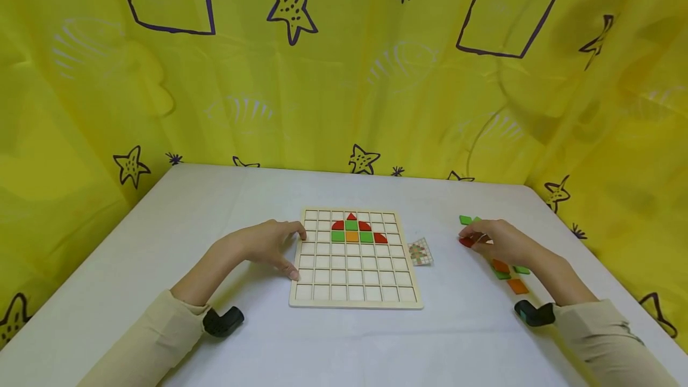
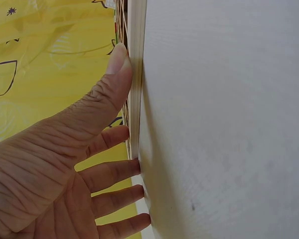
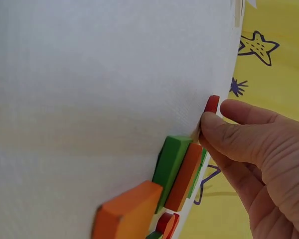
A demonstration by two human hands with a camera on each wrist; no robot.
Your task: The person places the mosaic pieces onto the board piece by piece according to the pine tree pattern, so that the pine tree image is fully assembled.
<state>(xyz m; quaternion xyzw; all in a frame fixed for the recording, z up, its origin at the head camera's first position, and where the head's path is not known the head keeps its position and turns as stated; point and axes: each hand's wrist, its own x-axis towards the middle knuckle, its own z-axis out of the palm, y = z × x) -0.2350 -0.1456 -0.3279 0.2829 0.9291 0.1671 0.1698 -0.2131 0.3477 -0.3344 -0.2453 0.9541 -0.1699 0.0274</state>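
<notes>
So, a yellow curtain [image 1: 344,94] with dark doodled stars hangs around a white table [image 1: 365,348], and a wooden grid board [image 1: 353,305] lies flat near the middle. The person's left hand [image 1: 267,245] is at the board's left edge, thumb and fingers spread apart and touching the rim. Their right hand [image 1: 507,243] is well off to the board's right. A small printed card [image 1: 420,252] lies just beside the board's right side. Loose orange pieces [image 1: 518,286] and green pieces [image 1: 521,269] are scattered by the right hand, while a patch of coloured tiles [image 1: 352,226] fills cells in the grid's top three rows. Then there's the red piece [image 1: 466,242], pinched between right thumb and fingers; can't tell if it's touching the tabletop.
</notes>
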